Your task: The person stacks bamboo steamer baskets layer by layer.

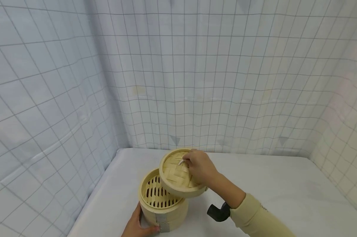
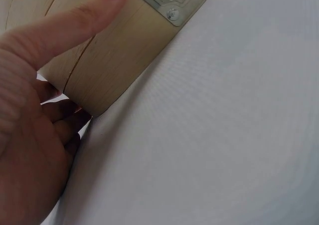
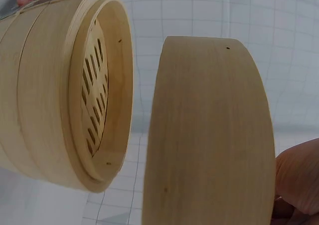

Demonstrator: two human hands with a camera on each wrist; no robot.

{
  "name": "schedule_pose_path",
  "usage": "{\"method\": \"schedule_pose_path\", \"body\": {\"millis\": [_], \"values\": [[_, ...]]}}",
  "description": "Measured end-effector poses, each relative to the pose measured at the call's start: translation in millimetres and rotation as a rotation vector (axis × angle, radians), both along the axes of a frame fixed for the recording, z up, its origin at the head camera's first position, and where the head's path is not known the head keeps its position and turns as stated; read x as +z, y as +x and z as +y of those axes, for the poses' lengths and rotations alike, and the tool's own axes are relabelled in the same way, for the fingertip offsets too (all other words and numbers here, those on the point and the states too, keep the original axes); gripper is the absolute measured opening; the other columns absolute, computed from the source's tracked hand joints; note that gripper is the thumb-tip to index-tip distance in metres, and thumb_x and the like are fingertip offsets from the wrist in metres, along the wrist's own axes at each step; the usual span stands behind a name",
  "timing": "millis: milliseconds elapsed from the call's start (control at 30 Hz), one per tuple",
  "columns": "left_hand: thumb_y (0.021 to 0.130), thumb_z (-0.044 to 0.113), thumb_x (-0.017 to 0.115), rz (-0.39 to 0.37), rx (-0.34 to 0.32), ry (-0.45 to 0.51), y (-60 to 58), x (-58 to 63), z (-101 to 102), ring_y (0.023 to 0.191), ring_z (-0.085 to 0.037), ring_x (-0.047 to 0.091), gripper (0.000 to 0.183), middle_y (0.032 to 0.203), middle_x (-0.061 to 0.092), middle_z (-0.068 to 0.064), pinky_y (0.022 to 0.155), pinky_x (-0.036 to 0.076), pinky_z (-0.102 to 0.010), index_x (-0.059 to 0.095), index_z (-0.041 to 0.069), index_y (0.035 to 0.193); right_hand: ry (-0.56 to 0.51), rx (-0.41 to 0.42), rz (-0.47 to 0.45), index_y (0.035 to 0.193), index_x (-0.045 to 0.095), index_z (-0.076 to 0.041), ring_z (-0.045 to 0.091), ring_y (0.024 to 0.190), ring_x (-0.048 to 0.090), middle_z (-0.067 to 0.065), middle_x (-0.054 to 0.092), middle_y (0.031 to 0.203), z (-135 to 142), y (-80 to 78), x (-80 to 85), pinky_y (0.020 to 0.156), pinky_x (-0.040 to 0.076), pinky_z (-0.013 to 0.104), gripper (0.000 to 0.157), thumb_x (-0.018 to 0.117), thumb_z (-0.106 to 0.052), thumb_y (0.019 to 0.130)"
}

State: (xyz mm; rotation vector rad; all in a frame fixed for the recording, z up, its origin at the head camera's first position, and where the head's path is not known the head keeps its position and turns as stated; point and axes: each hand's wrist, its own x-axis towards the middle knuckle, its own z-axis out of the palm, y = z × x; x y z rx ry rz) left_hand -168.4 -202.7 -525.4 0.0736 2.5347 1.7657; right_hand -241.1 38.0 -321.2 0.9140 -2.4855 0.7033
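Observation:
A round bamboo steamer basket with a slatted floor and metal plates on its side stands on the white surface. My left hand holds it low on its near left side, thumb on the front by the metal plate and fingers around the side. Above the basket's right part, my right hand pinches the small white loop of the woven bamboo lid. In the right wrist view the lid's rim is apart from the basket's open top.
The white tabletop stretches to the right and behind the basket. Grid-patterned white curtains enclose the left, back and right sides. A black device is worn at the right wrist.

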Motion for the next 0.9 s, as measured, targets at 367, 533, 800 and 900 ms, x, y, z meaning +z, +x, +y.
{"method": "schedule_pose_path", "body": {"millis": [367,533,800,900], "values": [[0.055,0.039,0.076,0.028,0.014,-0.038,2.3,-0.4,1,0.124,-0.019,0.006,0.112,0.138,0.005,0.005,0.096,0.009,-0.05,-0.004,0.036,0.132,0.023,0.047,0.002,0.083,0.067,-0.008,0.006,0.069,0.049,-0.003,0.058,0.075,-29,7.8,-4.3,0.059,0.042,0.016,0.016,0.056,0.001,0.077],[0.057,0.035,0.076,0.056,0.001,-0.039,2.2,1.0,-1,0.123,-0.019,0.007,0.11,0.138,0.004,0.003,0.096,0.01,-0.05,-0.003,0.035,0.133,0.018,0.057,0.032,0.079,0.068,-0.01,0.007,0.071,0.05,-0.004,0.058,0.074,-37,11.3,-6.4,0.061,0.043,0.017,0.017,0.057,0.003,0.075],[0.06,0.033,0.075,0.029,-0.001,-0.042,2.7,3.8,-1,0.123,-0.023,0.011,0.108,0.138,0.006,-0.004,0.096,0.013,-0.049,-0.002,0.025,0.135,0.034,0.091,0.056,0.076,0.067,-0.011,0.006,0.066,0.049,-0.004,0.057,0.07,-51,12.6,-12.7,0.06,0.041,0.016,0.015,0.056,0.0,0.076],[0.061,0.034,0.074,0.014,0.002,-0.049,3.0,4.8,0,0.123,-0.027,0.012,0.108,0.138,0.007,-0.009,0.095,0.014,-0.051,-0.003,0.018,0.136,0.047,0.098,0.061,0.072,0.066,-0.012,0.005,0.061,0.045,-0.006,0.054,0.065,-54,13.0,-15.7,0.057,0.039,0.016,0.017,0.056,0.001,0.076]]}}
